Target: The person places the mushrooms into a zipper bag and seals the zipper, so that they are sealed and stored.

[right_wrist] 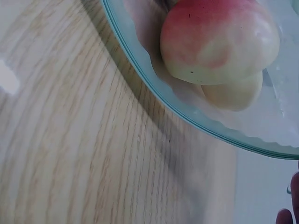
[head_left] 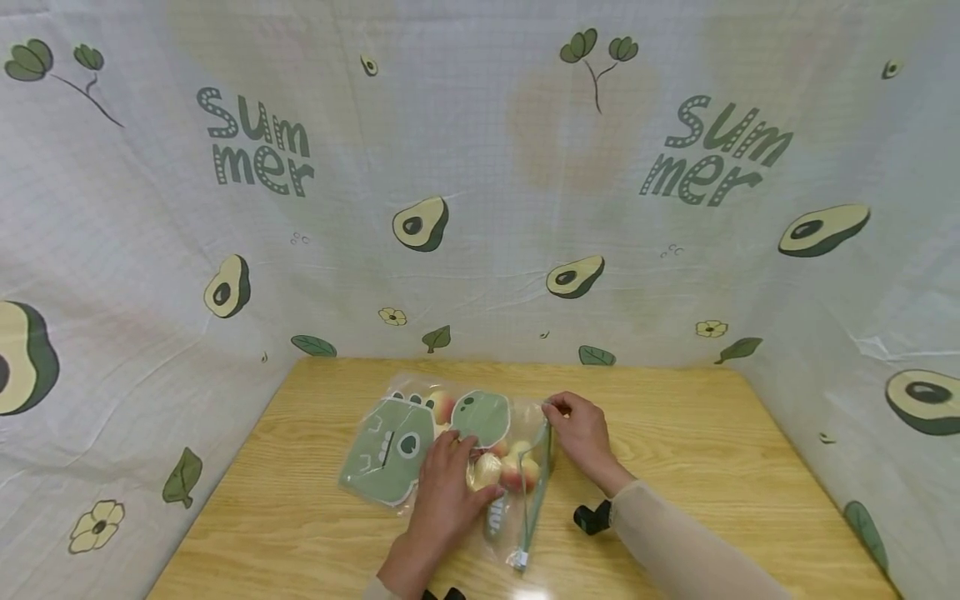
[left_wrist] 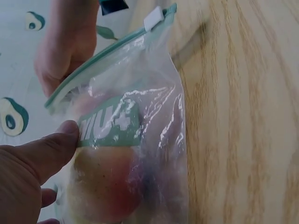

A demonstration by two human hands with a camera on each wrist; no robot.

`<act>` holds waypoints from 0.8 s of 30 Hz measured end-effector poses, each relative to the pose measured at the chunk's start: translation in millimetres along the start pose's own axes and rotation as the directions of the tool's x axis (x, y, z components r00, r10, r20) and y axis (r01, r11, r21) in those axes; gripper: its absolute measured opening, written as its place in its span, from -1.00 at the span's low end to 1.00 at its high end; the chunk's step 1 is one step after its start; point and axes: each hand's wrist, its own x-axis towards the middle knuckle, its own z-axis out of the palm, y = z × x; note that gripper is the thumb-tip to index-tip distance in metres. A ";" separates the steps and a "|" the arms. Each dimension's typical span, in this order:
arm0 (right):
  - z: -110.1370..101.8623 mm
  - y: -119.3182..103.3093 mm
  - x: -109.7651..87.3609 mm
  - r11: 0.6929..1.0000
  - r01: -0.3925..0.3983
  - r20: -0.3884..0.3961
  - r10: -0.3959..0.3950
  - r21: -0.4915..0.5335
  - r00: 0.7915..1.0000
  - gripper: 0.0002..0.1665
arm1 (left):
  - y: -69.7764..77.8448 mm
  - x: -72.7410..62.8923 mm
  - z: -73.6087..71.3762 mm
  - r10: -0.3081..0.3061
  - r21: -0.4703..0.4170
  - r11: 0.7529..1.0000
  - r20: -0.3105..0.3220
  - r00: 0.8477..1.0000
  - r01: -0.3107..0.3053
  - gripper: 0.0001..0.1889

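A clear zip bag [head_left: 382,492] with green cartoon prints lies on the table with several peaches inside. One red-and-yellow peach [left_wrist: 105,182] shows through the plastic below a green label, and a pink-topped peach [right_wrist: 219,42] sits by the bag's mouth. My left hand [head_left: 444,492] rests on the middle of the bag, its thumb [left_wrist: 51,151] laid along the plastic. At the far end of the green zip edge [right_wrist: 173,105], my right hand [head_left: 581,433] pinches the bag's corner. The white slider [left_wrist: 154,18] is at the near end of that edge.
A wooden table [head_left: 675,467] carries the bag. Pale cloth [head_left: 480,167] printed with avocados and leaves stands behind and on both sides. A black wrist mount [head_left: 592,518] sits under the right forearm.
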 end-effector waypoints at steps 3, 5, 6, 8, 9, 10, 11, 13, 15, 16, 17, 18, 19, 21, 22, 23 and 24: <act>-6.2 2.3 -3.1 1.000 -0.008 0.002 0.008 0.007 1.000 -0.88 | -3.2 2.2 -0.6 0.030 -0.007 1.000 0.030 0.999 -0.030 -0.18; -10.4 4.9 -5.5 1.000 -0.020 0.006 0.020 0.004 1.000 -0.86 | -5.0 3.7 -1.3 0.035 -0.010 0.999 0.055 0.998 -0.035 -0.18; -12.6 6.3 -6.7 1.000 -0.025 0.007 0.025 0.001 1.000 -0.85 | -6.0 4.4 -1.4 0.033 -0.007 0.999 0.070 0.997 -0.032 -0.17; -17.1 9.8 -9.2 0.999 -0.032 0.010 0.032 -0.009 0.999 -0.84 | -7.6 6.2 -2.1 0.029 -0.001 1.000 0.090 0.996 -0.029 -0.17; -19.4 11.7 -10.5 0.999 -0.036 0.012 0.036 -0.011 0.999 -0.83 | -8.4 7.4 -2.5 0.027 0.000 1.000 0.095 0.995 -0.027 -0.17; -21.7 13.4 -11.8 0.999 -0.039 0.011 0.039 -0.016 0.999 -0.83 | -9.1 8.6 -2.9 0.024 0.001 1.000 0.100 0.995 -0.024 -0.18; -24.1 14.7 -13.4 0.999 -0.043 0.012 0.043 -0.016 0.999 -0.83 | -10.0 9.7 -3.4 0.024 0.001 1.000 0.100 0.995 -0.024 -0.18; -28.8 17.2 -16.6 0.999 -0.051 0.018 0.051 -0.018 0.999 -0.82 | -11.7 11.9 -4.3 0.026 -0.006 1.000 0.091 0.995 -0.026 -0.21; -33.0 19.3 -20.0 0.998 -0.063 0.024 0.064 -0.015 0.998 -0.82 | -13.6 13.5 -5.3 0.024 -0.014 1.000 0.076 0.997 -0.023 -0.22; -35.1 20.1 -21.9 0.997 -0.071 0.026 0.071 -0.015 0.997 -0.82 | -14.6 14.1 -5.5 0.023 -0.016 1.000 0.067 0.997 -0.022 -0.21; -37.0 21.0 -23.9 0.997 -0.077 0.030 0.078 -0.016 0.997 -0.82 | -15.8 14.6 -5.6 0.020 -0.020 1.000 0.059 0.998 -0.019 -0.20; -38.6 22.0 -25.8 0.996 -0.082 0.033 0.083 -0.020 0.996 -0.82 | -16.8 15.0 -5.7 0.018 -0.022 1.000 0.052 0.998 -0.017 -0.18; -40.0 23.0 -27.5 0.996 -0.086 0.036 0.087 -0.023 0.996 -0.82 | -17.7 15.4 -5.8 0.014 -0.026 1.000 0.046 0.999 -0.013 -0.16; -42.7 24.4 -31.2 0.995 -0.093 0.040 0.094 -0.028 0.995 -0.82 | -19.7 15.9 -5.7 0.016 -0.034 0.999 0.035 0.999 -0.015 -0.12; -43.9 25.0 -33.1 0.995 -0.095 0.040 0.096 -0.030 0.995 -0.81 | -20.5 16.3 -5.7 0.016 -0.040 0.999 0.032 0.999 -0.015 -0.11; -44.9 25.6 -34.8 0.995 -0.096 0.040 0.098 -0.032 0.994 -0.82 | -21.3 16.5 -5.6 0.017 -0.046 0.999 0.032 0.999 -0.015 -0.11; -45.9 25.8 -36.5 0.995 -0.099 0.041 0.100 -0.032 0.994 -0.82 | -21.9 16.9 -5.8 0.017 -0.050 0.999 0.033 0.999 -0.015 -0.11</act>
